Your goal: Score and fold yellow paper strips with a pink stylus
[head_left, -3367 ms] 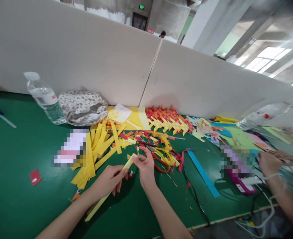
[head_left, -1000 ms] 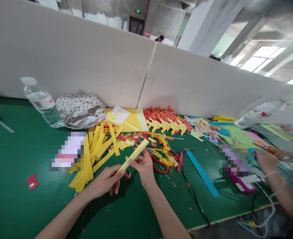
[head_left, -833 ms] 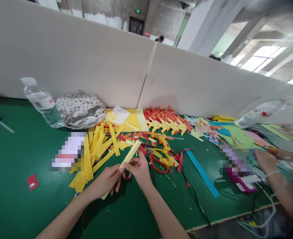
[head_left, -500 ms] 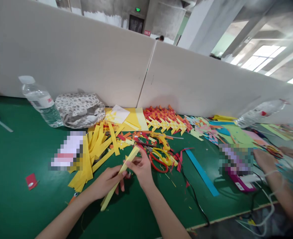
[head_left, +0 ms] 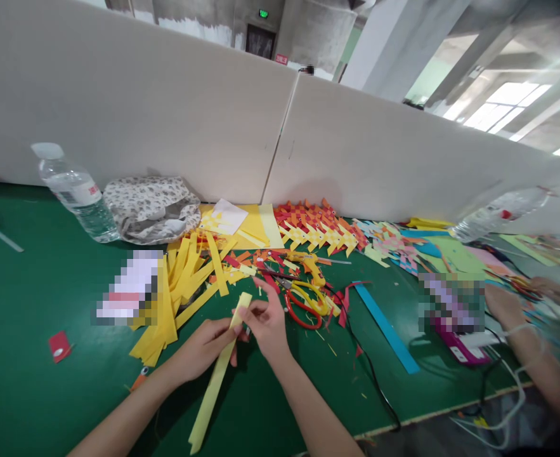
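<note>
A pale yellow paper strip [head_left: 214, 388] slants down toward me, held near its upper end. My left hand [head_left: 209, 348] pinches it from the left, thumb on top. On the right side of the same end, my right hand [head_left: 263, 320] grips it between thumb and fingers. Part of what lies under the fingers is hidden. Just beyond my hands are red-handled scissors [head_left: 303, 311], yellow-handled scissors [head_left: 315, 297] and a yellow glue gun [head_left: 314, 270]. Bright yellow paper strips [head_left: 184, 279] are heaped to the left.
Woven paper fish [head_left: 315, 231] lie along the white partition [head_left: 165, 108]. A water bottle [head_left: 77, 193] and patterned cloth bag [head_left: 151, 209] stand back left. A blue strip [head_left: 387, 327] and black cable [head_left: 368, 368] lie right. Another person's hands [head_left: 505, 308] are at far right.
The pale yellow strip has slid down toward me through my fingers, so less sticks out above my hands and more hangs below. Both hands stay nearly in place.
</note>
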Motion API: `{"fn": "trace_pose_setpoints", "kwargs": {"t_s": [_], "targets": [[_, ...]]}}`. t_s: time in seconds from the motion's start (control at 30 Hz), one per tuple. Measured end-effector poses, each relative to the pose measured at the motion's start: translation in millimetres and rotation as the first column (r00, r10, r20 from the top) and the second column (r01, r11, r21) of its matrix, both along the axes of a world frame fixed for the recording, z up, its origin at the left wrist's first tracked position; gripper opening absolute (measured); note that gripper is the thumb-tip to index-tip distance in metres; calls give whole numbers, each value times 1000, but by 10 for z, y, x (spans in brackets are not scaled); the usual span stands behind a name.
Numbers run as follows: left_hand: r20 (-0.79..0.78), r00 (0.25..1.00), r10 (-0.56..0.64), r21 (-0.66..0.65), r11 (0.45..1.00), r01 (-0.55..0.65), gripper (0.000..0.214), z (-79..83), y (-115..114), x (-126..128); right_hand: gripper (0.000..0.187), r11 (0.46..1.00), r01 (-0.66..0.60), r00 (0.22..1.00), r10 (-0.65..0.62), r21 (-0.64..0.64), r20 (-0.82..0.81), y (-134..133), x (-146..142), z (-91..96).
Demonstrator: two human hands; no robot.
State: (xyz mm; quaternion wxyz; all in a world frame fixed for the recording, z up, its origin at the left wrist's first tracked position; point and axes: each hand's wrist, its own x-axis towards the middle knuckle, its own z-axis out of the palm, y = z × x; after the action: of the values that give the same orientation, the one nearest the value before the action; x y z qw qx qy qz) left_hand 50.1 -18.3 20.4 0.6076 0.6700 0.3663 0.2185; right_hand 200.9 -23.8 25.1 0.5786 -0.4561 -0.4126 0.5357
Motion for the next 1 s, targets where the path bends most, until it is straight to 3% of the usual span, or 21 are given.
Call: {"fn": "trace_pose_setpoints", "kwargs": {"t_s": [0.1, 0.23, 0.33, 0.47, 0.53, 0.63, 0.73, 0.8, 1.0], "targets": [[-37, 999, 27, 33, 999, -26, 45, 19, 21, -2, 68, 1000, -22, 1000, 22, 9, -1, -11, -33, -2], [-73, 997, -2, -14, 1000, 1, 47, 7, 6, 25, 60, 996, 90, 996, -90, 24, 9, 2, -1, 37], [-48, 999, -7, -123, 992, 1, 46, -25, -10, 43, 57, 975, 221, 975, -221, 36, -20, 40, 78, 52], [-39, 999, -23, -209, 978, 14, 51, -41, -5, 26, 59, 902, 431, 896, -427, 8, -123, 104, 175, 31], [-56, 998, -12, -181, 983, 1, 52, -42, 2, 11, 64, 922, 388, 913, -384, 3, -134, 106, 161, 10], [-66, 997, 45, -131, 990, -54, 52, -59, 16, -4, 78, 985, 169, 984, -171, -31, -55, 65, 55, -16], [-59, 995, 76, -121, 989, -83, 52, -92, 34, -8, 83, 996, 45, 999, -44, -74, 12, 30, -31, -14], [-34, 998, 59, -141, 988, -63, 50, -113, 41, -7, 82, 995, 80, 997, -79, -60, 10, 41, -16, 3], [48, 998, 29, -182, 983, -20, 49, -143, 36, -19, 78, 942, 336, 939, -336, -21, -70, 125, 161, 23]]}}
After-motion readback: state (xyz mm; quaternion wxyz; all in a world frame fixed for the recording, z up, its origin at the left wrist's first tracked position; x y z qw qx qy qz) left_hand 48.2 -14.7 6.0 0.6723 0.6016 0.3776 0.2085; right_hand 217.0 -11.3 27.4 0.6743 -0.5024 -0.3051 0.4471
